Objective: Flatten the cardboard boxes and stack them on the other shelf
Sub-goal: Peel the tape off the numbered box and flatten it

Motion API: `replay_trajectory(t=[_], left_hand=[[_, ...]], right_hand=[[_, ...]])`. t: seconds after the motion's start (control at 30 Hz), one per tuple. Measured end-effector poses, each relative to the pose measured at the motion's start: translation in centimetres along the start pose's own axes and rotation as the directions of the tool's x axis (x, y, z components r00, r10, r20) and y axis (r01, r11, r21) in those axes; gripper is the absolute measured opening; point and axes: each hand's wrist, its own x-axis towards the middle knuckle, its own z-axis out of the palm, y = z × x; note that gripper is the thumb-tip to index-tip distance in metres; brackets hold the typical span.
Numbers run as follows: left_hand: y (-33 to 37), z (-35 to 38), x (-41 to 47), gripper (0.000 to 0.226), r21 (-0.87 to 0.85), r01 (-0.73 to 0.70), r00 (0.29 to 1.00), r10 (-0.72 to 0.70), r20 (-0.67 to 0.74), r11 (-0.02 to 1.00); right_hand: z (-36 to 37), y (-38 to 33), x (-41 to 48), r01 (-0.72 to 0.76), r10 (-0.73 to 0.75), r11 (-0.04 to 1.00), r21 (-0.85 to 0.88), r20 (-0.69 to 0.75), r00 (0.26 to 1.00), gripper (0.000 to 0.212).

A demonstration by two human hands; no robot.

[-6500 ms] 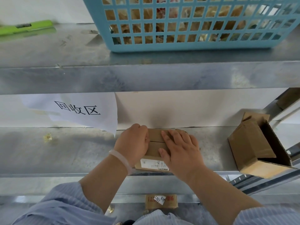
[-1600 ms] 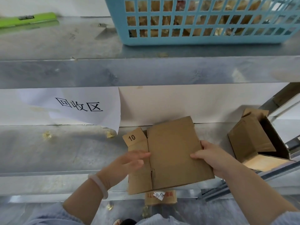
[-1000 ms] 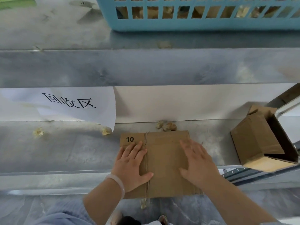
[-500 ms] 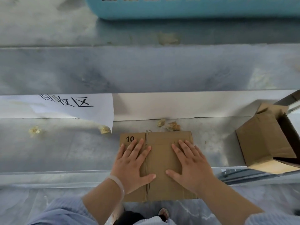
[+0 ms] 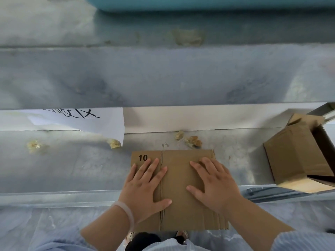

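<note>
A flattened brown cardboard box [image 5: 179, 180] marked "10" lies on the metal shelf [image 5: 63, 169], its near end sticking out past the shelf's front edge. My left hand [image 5: 145, 187] presses flat on its left part with fingers spread. My right hand [image 5: 212, 183] presses flat on its right part in the same way. At the right end of the shelf an unflattened cardboard box [image 5: 297, 156] lies on its side with its open end facing right.
A white paper sign [image 5: 76, 120] hangs at the back left of the shelf. Small yellowish scraps [image 5: 190, 140] lie behind the flat box and to the left. The upper shelf [image 5: 163, 75] overhangs, with a blue basket [image 5: 199, 4] on it.
Earlier I held the flattened box tilted up in both hands; it now lies on the shelf under both flat palms. In the last half second the view tilted down slightly.
</note>
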Motion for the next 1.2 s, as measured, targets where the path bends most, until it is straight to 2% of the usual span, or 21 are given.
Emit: replay_trajectory(t=[0.33,0.57,0.6,0.67,0.73,0.8,0.9,0.97,1.03,1.1,1.2], left_hand=[[0.4,0.1,0.4,0.089,-0.006,0.045,0.999,-0.045,-0.009,0.999],[-0.8,-0.3,0.3,0.078,-0.08,0.032,0.999,-0.03,0.026,0.996],[-1.1,-0.4,-0.1,0.079,-0.116,0.075,0.997,-0.073,0.016,0.99],[-1.4,-0.5,-1.5,0.083,-0.213,0.254,0.964,-0.265,-0.026,0.944],[-1.5,-0.5,-3.2,0.087,-0.299,0.436,0.874,-0.478,-0.081,0.848],[-1.3,-0.5,-4.7,0.086,-0.352,0.512,0.813,-0.574,-0.096,0.784],[-0.9,-0.4,-5.3,0.079,-0.42,0.474,0.842,-0.538,-0.041,0.774],[-0.6,-0.7,-5.0,0.079,-0.568,0.457,0.843,-0.538,0.03,0.685],[-0.6,-1.1,-5.1,0.079,-0.692,0.411,0.855,-0.514,0.068,0.593],[-1.3,-1.5,-6.0,0.077,-0.743,0.342,0.878,-0.478,0.034,0.575],[-3.7,-1.9,-9.0,0.071,-0.767,0.271,0.892,-0.452,-0.028,0.582]], right_hand=[[1.5,0.4,0.3,0.02,-0.02,1.0,-0.011,0.027,0.999,0.08],[1.1,0.7,0.3,0.016,-0.017,0.999,0.035,0.037,0.999,0.082],[1.1,0.8,0.0,-0.003,0.002,0.999,0.048,0.029,1.0,0.084],[1.1,1.2,-0.8,-0.082,0.082,0.994,0.074,0.007,0.997,0.087],[1.4,1.4,-2.3,-0.202,0.207,0.973,0.11,-0.036,0.978,0.088],[1.6,1.1,-3.8,-0.293,0.307,0.945,0.144,-0.085,0.948,0.085],[1.8,-0.5,-5.1,-0.322,0.359,0.911,0.258,-0.11,0.927,0.074],[1.8,-1.7,-5.4,-0.352,0.409,0.863,0.361,-0.092,0.908,0.071],[1.5,-2.9,-5.9,-0.376,0.472,0.774,0.509,-0.068,0.879,0.071],[1.1,-4.3,-6.6,-0.362,0.515,0.688,0.629,-0.072,0.854,0.072],[0.7,-7.6,-7.6,-0.304,0.505,0.684,0.663,-0.13,0.853,0.068]])
